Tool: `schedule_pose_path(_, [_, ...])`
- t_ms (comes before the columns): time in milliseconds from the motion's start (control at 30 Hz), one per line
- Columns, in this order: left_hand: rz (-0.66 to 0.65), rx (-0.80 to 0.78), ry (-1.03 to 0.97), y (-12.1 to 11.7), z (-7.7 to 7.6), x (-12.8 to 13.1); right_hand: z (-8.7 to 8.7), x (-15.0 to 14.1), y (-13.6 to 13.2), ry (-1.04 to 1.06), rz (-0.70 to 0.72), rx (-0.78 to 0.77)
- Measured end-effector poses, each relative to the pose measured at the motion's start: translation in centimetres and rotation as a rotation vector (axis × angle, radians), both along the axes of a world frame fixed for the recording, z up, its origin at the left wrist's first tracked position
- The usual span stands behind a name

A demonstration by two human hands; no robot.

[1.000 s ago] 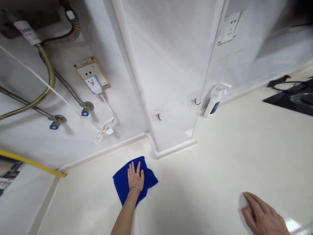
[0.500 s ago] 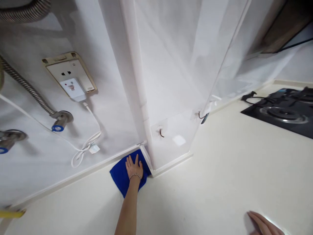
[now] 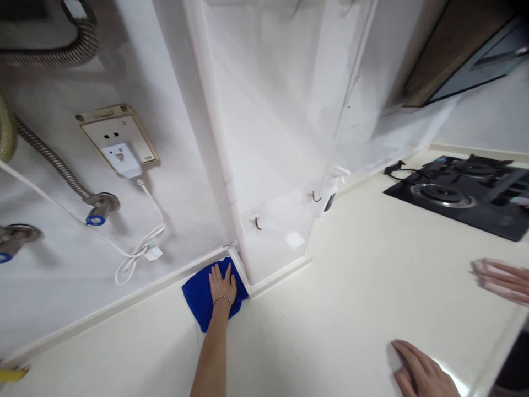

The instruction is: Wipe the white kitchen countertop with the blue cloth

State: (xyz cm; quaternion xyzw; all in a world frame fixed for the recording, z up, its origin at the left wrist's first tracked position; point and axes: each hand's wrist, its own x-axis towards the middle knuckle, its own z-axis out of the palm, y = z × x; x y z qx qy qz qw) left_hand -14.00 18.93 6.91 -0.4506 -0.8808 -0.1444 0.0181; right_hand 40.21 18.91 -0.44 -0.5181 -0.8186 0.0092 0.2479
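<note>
Closest to you, your right hand (image 3: 425, 370) rests near the bottom of the view on the pale counter (image 3: 322, 314), its fingers loosely extended, the thumb parted from them, nothing seen in its grasp. Your left hand (image 3: 222, 285), with a thin bracelet (image 3: 222, 298) at the wrist, lies flat on the blue cloth (image 3: 196, 295), fingers spread rather than clenched. The cloth is in the inner corner, where the low edging (image 3: 281, 277) along the wall and column (image 3: 276, 165) blocks it on two sides. Another person's hand (image 3: 502, 280) reaches in from the right edge, well apart from yours. Above the cloth, a looped white cord (image 3: 152, 237) hangs from an adapter (image 3: 122, 160) in the wall socket (image 3: 138, 138); a blue-capped valve (image 3: 102, 209) sits to its left. Short wire ends (image 3: 258, 223) stick out of the column. Farther back are a white pump bottle (image 3: 330, 190) and the black hob (image 3: 491, 198).

One second ago your cloth lay short of the corner; half a second ago it was already tucked in, as it is now. Since then, the other person's hand has come into view, and more of the hob shows.

The column's edge hides part of your bottle. The other person's hand is blurred and cut off, your right hand is cropped below, and only a stub of yellow pipe (image 3: 12, 375) shows at lower left.
</note>
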Motion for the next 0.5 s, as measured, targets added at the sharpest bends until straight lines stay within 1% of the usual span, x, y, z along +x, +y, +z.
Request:
schedule_pose_path(100, [-0.054,-0.02,0.003,-2.3,-0.1,1.9,0.3,-0.3,-0.2,-0.008,-0.018,-0.02])
schedule_pose_path(233, [-0.074,-0.06,0.013,-5.7,-0.2,5.4,0.5,-0.6,-0.4,-0.006,-0.036,-0.037])
schedule_pose_path(367, [-0.099,-0.088,0.022,-8.7,0.3,8.9,0.5,-0.9,-0.4,0.033,-0.027,-0.021])
schedule_pose_path(433, [-0.124,-0.089,0.018,-10.0,0.4,10.5,0.7,-1.1,-0.4,0.041,-0.023,-0.003])
schedule_pose_path(500, [-0.165,-0.073,0.012,-11.4,0.3,12.1,1.2,-1.3,-0.5,0.044,-0.021,0.021])
